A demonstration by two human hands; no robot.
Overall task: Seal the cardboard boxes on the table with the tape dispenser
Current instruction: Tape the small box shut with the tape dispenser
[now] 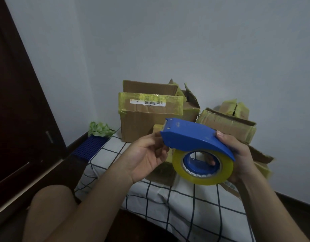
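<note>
I hold a blue tape dispenser with a yellowish tape roll in mid-air above the table. My right hand grips its rear end, fingers reaching through the roll's core. My left hand pinches at the blade end of the dispenser. Behind them stand cardboard boxes: a large one with a barcode label and raised flaps, a second to the right with open flaps. A third box lies mostly hidden beneath my hands.
The table wears a white cloth with a dark grid. A dark wooden door is at the left. A blue crate with crumpled green paper sits on the floor by the wall. My bare knee is at lower left.
</note>
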